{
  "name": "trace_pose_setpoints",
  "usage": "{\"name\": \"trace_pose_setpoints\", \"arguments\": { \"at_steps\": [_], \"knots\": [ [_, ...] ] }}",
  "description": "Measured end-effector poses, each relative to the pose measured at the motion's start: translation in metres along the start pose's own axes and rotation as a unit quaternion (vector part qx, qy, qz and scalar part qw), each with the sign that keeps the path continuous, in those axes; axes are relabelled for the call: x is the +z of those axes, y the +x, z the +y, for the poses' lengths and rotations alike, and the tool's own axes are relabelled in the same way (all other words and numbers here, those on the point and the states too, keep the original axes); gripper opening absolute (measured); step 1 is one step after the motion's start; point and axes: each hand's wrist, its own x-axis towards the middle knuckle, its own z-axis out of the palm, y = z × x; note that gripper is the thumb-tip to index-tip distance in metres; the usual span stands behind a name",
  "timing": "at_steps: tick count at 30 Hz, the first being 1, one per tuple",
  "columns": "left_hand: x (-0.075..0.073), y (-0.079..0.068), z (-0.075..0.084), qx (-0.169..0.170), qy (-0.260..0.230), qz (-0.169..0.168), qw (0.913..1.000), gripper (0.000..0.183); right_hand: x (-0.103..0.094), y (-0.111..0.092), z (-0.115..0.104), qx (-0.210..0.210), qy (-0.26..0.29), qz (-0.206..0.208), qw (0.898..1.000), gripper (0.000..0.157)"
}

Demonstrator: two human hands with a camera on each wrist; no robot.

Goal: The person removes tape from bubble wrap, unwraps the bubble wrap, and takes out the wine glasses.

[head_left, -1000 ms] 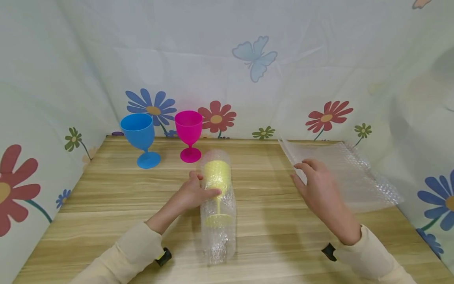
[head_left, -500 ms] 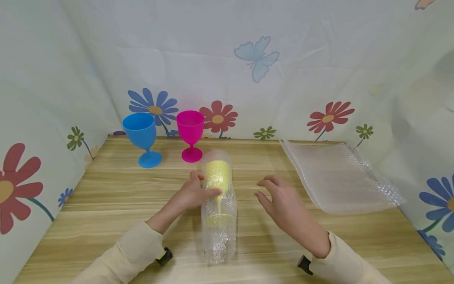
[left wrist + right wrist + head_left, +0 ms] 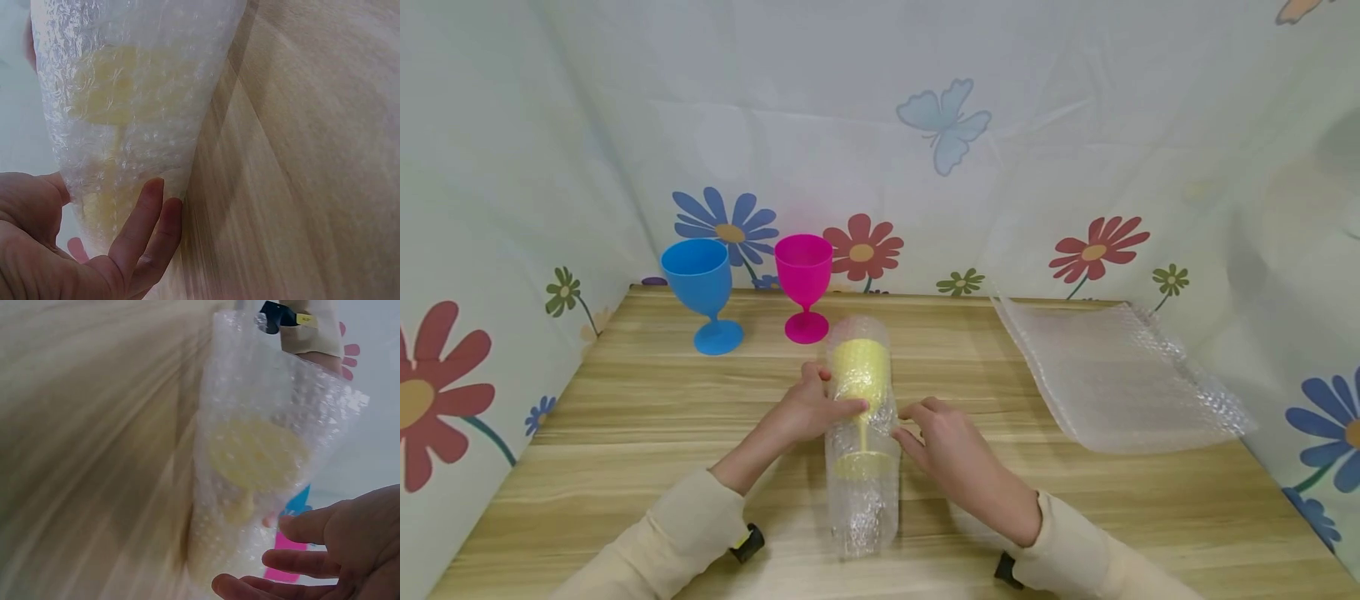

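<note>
A yellow goblet (image 3: 859, 371) lies on its side inside a roll of clear bubble wrap (image 3: 863, 521), its base toward the near edge. My left hand (image 3: 811, 410) grips the roll from the left, thumb over the top. In the left wrist view, that hand's fingers (image 3: 140, 225) lie along the wrap's side. My right hand (image 3: 958, 446) is at the roll's right side, fingertips right at the wrap. The right wrist view shows its thumb and fingers (image 3: 306, 562) apart and loosely bent, with nothing pinched between them.
A blue goblet (image 3: 700, 279) and a pink goblet (image 3: 805, 271) stand upright at the back left of the wooden table (image 3: 760, 533). A flat bubble wrap sheet (image 3: 1112, 375) lies at the right. Flowered fabric walls (image 3: 1045, 167) enclose the back and sides.
My right hand has left the edge of the flat bubble wrap sheet and moved left to the wrapped goblet. The sheet's near edge has settled flat. The left hand has stayed in place.
</note>
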Motion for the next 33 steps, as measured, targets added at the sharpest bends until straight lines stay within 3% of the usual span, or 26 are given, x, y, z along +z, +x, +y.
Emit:
{"name": "trace_pose_setpoints", "arguments": {
  "at_steps": [5, 14, 20, 24, 27, 30, 33],
  "knots": [
    [0.001, 0.001, -0.002, 0.000, 0.001, 0.001, 1.0000, 0.078, 0.012, 0.003, -0.001, 0.025, 0.046, -0.041, 0.998, 0.021],
    [0.004, -0.003, -0.003, -0.010, -0.014, 0.000, 0.9999, 0.077, 0.017, 0.012, 0.001, 0.075, 0.151, -0.084, 0.982, 0.017],
    [0.005, -0.005, -0.003, 0.004, -0.032, -0.004, 0.9995, 0.078, 0.021, 0.018, 0.007, 0.073, 0.167, -0.078, 0.980, 0.014],
    [0.004, -0.006, -0.005, 0.020, -0.056, -0.020, 0.9980, 0.076, 0.024, 0.021, 0.013, 0.093, 0.185, -0.109, 0.972, 0.016],
    [0.003, -0.007, -0.006, 0.035, -0.121, -0.054, 0.9906, 0.068, 0.024, 0.022, 0.016, 0.107, 0.192, -0.133, 0.967, 0.015],
    [0.001, -0.006, -0.007, 0.046, -0.192, -0.099, 0.9753, 0.064, 0.024, 0.022, 0.019, 0.111, 0.185, -0.138, 0.967, 0.014],
    [-0.002, -0.007, -0.005, 0.045, -0.217, -0.126, 0.9670, 0.070, 0.025, 0.020, 0.020, 0.117, 0.169, -0.139, 0.969, 0.014]
  ]
}}
